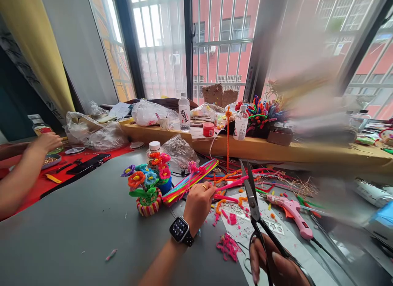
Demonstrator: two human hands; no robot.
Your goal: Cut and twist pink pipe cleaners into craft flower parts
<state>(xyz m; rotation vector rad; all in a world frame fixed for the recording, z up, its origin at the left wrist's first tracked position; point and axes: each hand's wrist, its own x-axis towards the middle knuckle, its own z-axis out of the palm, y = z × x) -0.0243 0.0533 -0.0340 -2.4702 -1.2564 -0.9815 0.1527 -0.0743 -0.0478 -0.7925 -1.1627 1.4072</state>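
My left hand [198, 206], with a dark watch on its wrist, is closed in a pinch on a pink pipe cleaner [230, 183] that points to the right. My right hand [276, 263] grips the handles of large black scissors [253, 206]. Their blades point up, slightly parted, close to the free end of the pipe cleaner; whether they touch it I cannot tell. Beside my left hand lies a bundle of colourful strips [196, 179]. Two small pots of pipe-cleaner flowers [147, 194] stand left of it. Pink fuzzy clippings [229, 247] lie between my hands.
A pink glue gun [291, 212] with a cord rests on the right, by a white paper sheet [297, 253]. Bottles and bags line the cardboard-covered ledge [322, 153] at the back. Another person's hand [44, 142] is at the red-covered table on the left.
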